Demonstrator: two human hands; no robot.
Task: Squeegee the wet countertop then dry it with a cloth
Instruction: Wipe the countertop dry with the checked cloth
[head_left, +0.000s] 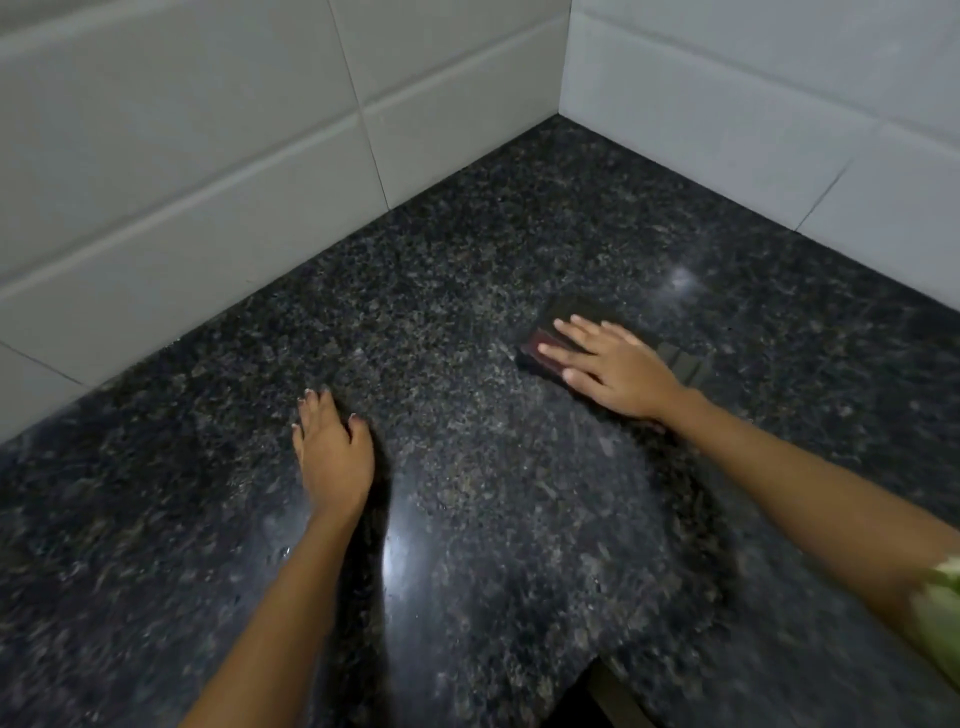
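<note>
The cloth (540, 347), dark with a reddish patch, lay flat on the speckled black countertop (467, 291) directly beneath the right hand (610, 366). That hand was spread open, its straight fingers (558, 355) pressing down on the fabric, with part of the folded cloth showing past the fingertips and another part past the back of the hand; the picture was blurred there, so its edges were hard to trace. To the left of that hand and nearer the person, well apart from the cloth, the left hand (332, 449) rested flat on the bare stone, fingers relaxed and holding nothing. Beyond both hands the white tiled walls (208, 171) met in a corner. A glare of light shone on the stone just beside the left wrist. A pale green sleeve (943, 610) showed at the right arm's edge.
</note>
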